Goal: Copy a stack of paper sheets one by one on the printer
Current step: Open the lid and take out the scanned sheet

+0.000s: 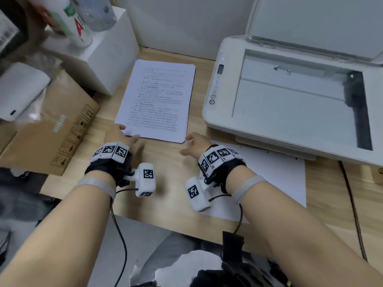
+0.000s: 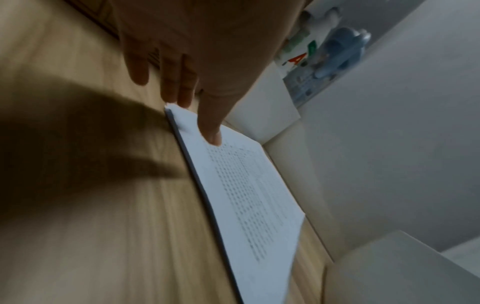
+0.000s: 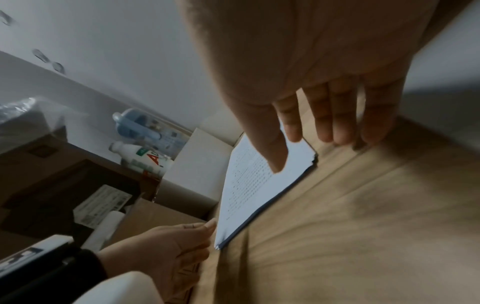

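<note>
left hand point(image 1: 119, 134) at stack point(image 1: 157, 100), white box point(image 1: 107, 59) behind

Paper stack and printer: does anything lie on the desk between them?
No. In the head view only a bare strip of wooden desk separates the paper stack from the printer.

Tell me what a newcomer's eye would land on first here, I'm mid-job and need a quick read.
The printer on the right, its lid raised and the scanner glass bare. Next, the stack of printed sheets lying flat on the wooden desk just left of it, with the left hand touching its near-left corner and the right hand open at its near-right corner. A blank sheet lies under the right wrist.
</note>
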Available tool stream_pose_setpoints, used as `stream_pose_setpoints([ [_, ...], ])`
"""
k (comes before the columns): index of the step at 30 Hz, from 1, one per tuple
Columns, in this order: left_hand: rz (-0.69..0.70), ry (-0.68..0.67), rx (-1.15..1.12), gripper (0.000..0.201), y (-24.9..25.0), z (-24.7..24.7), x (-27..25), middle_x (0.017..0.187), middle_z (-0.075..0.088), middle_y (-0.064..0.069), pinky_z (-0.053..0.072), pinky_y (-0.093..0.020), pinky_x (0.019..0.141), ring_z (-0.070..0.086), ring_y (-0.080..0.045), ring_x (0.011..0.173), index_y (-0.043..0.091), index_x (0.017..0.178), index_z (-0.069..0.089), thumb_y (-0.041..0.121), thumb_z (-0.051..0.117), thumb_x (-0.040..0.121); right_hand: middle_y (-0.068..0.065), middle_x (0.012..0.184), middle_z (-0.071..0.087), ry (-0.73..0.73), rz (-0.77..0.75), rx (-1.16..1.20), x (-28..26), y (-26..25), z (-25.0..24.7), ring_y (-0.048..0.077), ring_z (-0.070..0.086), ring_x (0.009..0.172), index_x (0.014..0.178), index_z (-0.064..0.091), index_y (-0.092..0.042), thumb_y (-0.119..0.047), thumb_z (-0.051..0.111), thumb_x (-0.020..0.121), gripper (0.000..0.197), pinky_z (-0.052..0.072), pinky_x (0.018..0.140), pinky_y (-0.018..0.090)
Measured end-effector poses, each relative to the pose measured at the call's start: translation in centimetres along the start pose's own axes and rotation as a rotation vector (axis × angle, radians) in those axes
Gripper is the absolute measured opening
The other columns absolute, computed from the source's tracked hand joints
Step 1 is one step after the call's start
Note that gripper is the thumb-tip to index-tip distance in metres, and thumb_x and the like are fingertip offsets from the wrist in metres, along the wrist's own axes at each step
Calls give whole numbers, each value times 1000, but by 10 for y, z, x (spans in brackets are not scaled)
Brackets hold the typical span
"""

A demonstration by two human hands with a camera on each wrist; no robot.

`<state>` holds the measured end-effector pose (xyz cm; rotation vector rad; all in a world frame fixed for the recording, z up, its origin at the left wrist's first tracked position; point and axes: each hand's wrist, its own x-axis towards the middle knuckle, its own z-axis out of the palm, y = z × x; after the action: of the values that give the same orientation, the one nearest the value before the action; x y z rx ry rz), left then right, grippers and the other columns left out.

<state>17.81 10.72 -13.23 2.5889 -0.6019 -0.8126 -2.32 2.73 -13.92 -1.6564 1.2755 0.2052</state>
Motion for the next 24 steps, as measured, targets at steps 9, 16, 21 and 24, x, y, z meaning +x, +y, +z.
stream_pose_setpoints([
  [9,-128,-70,95,72,-13,-27,61,138,46,-18,41,-48,101,51,-37,118,8,137,41,51,62,84,12,139,33,109,191,81,47,-39,3,28,49,118,137,36,-9,-20,67,84,63,43,92,32],
  [16,-92,-201,-107,21,-5,-32,78,104,59,-9,48,-37,90,57,-27,92,16,99,56,19,70,83,13,133,46,118,203,0,58,-37,1,28,54,112,124,50,-4,-18,67,82,48,47,92,35],
  [21,-104,-123,-183,19,-6,-31,77,98,62,-5,48,-31,73,59,-23,85,17,84,60,19,78,77,15,129,49,125,220,-3,61,-38,3,29,56,109,120,53,-3,-18,67,81,44,46,83,32],
  [24,-106,-68,-172,20,1,-36,70,101,61,-5,43,-28,72,56,-21,87,14,91,63,19,77,78,16,128,51,117,226,-29,60,-42,2,27,56,99,112,56,-2,-18,65,80,36,43,75,30],
])
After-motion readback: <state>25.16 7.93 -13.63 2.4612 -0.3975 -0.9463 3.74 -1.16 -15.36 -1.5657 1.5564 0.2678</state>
